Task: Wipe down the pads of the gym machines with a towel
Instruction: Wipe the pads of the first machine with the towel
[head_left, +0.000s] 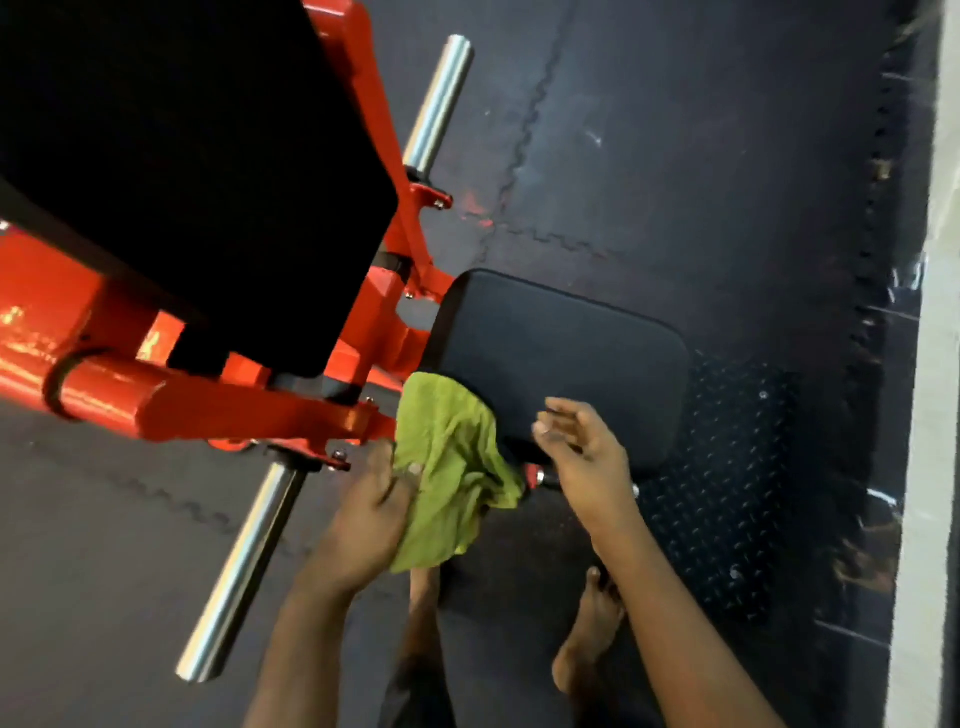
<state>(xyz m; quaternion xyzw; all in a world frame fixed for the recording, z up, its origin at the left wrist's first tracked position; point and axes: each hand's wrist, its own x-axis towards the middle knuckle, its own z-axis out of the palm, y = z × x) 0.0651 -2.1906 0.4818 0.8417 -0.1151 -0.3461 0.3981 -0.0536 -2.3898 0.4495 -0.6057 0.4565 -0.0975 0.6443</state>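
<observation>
The left hand has a green towel in a pinch. Its thumb lies on top of the cloth and its fingers curl under the bunched edge. From that grip the towel fans away from the hand, up onto the near corner of the small pad, while a loose tail hangs down below the knuckles.

The right hand holds nothing. Its fingers are relaxed and slightly spread, just across the towel from the left hand, at the pad's near edge. Whether its fingertips touch the pad I cannot tell.

The towel looks thin, light and limp. It will fold and bunch rather than push flat, so a pinch at one edge likely drags only a narrow strip across the pad. A better hold is probably a flat palm on top of a gathered wad, pressing down. The pad looks like smooth, firm, cushioned vinyl, fixed to the red frame, so it should give slightly but not shift.

Beyond the left hand's fingertips the frame's bolts and bracket sit near the cloth and could snag it. A steel bar runs outward beside the left forearm. The big pad stands well beyond both hands, up and to the left.
</observation>
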